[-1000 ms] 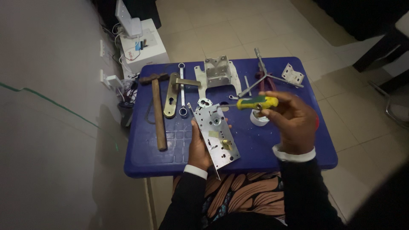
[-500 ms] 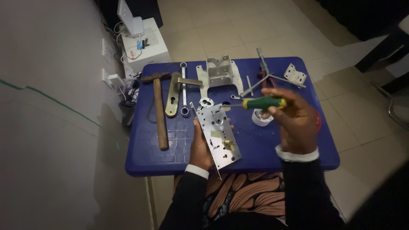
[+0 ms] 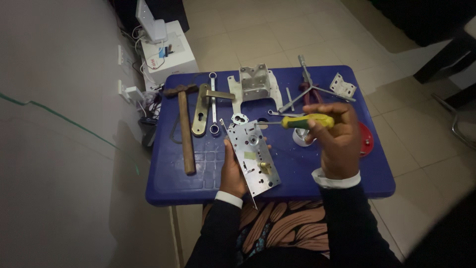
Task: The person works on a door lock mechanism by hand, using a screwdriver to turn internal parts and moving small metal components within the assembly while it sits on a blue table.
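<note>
Dim room w/ pale tiled floor point(image 3: 277, 34); blue plastic table point(image 3: 168, 178) stands close to a grey wall on the left, person seated at its near edge. Over the table's near-middle, a silver mortise lock body point(image 3: 252, 158), a long flat metal plate w/ a brass bit on its face, is tilted up on edge. Left hand point(image 3: 232, 171) grips it from behind/below, fingers wrapped round the lower part, mostly hidden by the plate. Right hand point(image 3: 337, 141) is closed in a fist round a screwdriver point(image 3: 297, 121) w/ yellow-green handle; shaft points left toward the lock's upper end, tip just above the plate. Can't tell if the tip touches.

Just behind the screwdriver on the table: small white roll point(image 3: 300, 136), partly hidden by the hand. Red round thing point(image 3: 366, 140) sits at the table's right edge, beside the right wrist. Further back: grey metal bracket point(image 3: 255, 82), a cross-shaped wrench point(image 3: 310, 92), small silver hinge plate point(image 3: 343, 85). Left of the lock: brass door-handle plate point(image 3: 201, 109), a ring spanner point(image 3: 213, 106) beside it, then a wood-handled hammer point(image 3: 184, 126) lying lengthwise, head at the far end.

Beyond the table's far-left corner, on the floor, a white box-shaped device point(image 3: 171, 57) w/ cables, plus a wall socket point(image 3: 130, 93) w/ plugs. Dark chair legs at far right.
</note>
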